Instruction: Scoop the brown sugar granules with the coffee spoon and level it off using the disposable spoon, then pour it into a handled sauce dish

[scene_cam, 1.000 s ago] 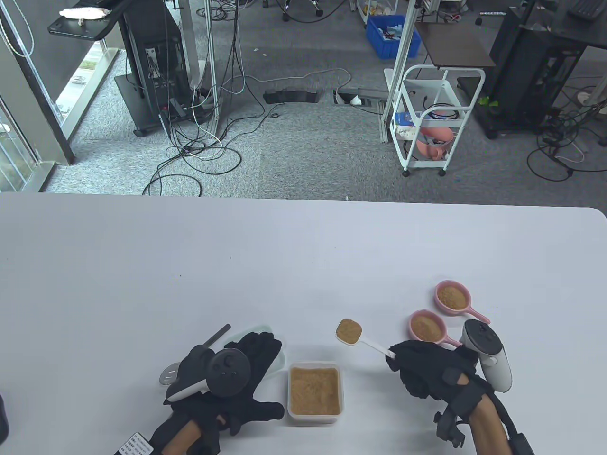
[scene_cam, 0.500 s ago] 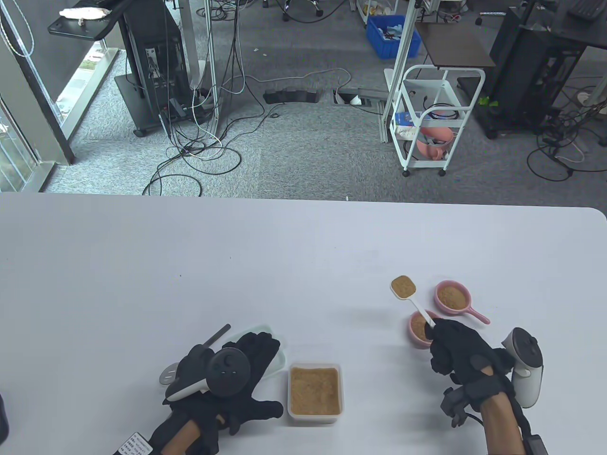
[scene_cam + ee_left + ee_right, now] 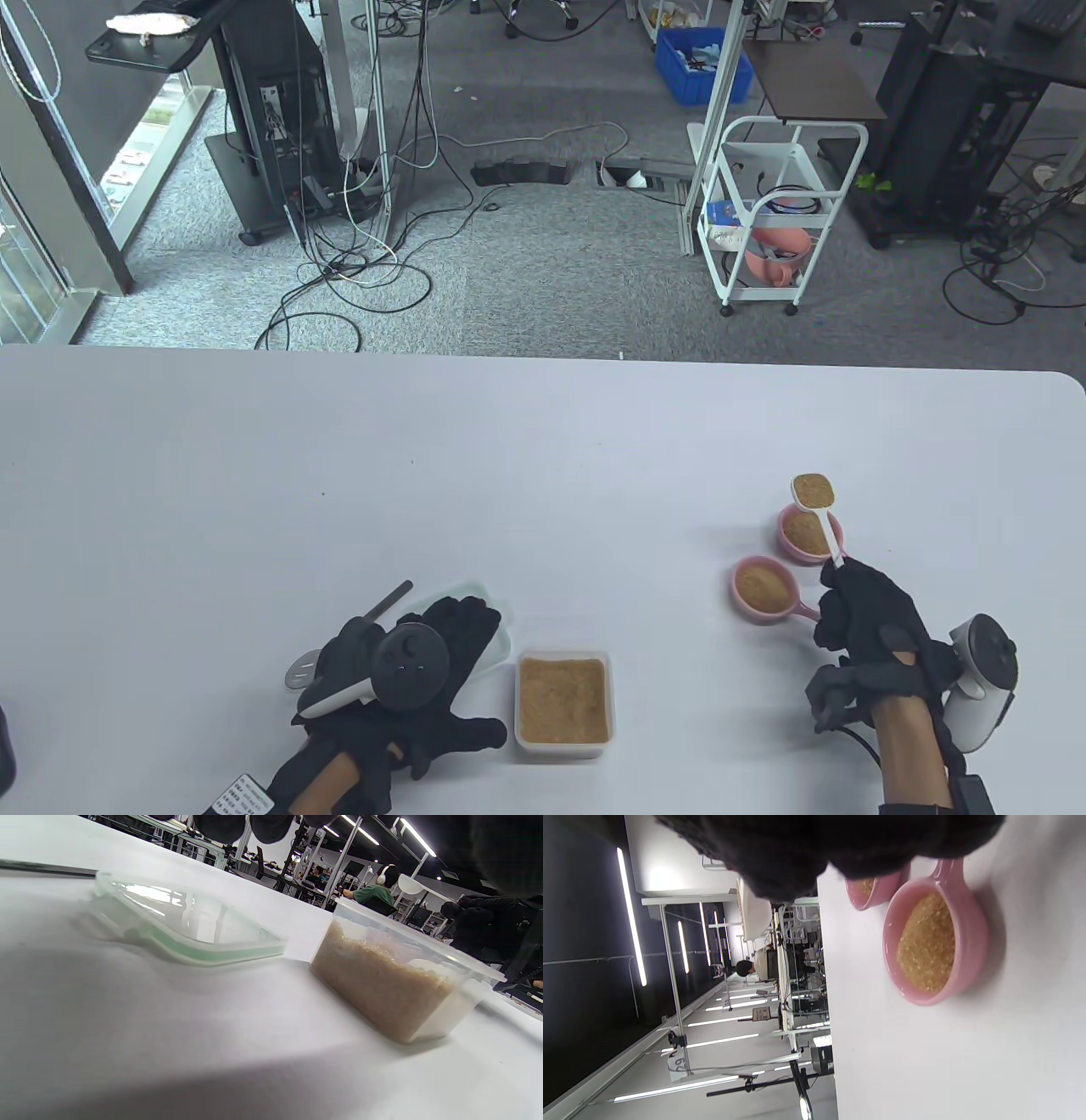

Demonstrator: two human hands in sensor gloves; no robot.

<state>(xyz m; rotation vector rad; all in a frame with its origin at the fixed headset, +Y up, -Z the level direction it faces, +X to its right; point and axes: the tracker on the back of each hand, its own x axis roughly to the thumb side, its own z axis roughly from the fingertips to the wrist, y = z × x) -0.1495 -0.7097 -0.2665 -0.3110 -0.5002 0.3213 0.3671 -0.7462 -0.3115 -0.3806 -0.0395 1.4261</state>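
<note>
While right hand [image 3: 865,615] pinches it, coffee spoon [image 3: 816,503] (full) overhangs far dish [image 3: 791,533].

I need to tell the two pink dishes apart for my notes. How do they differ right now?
The far pink dish lies under the loaded white spoon held by the right hand, whose handle crosses over it; the near pink dish has nothing over it. The far dish sits further right on the table than the near dish. Both are round, pink, handled, and already hold brown sugar.
</note>
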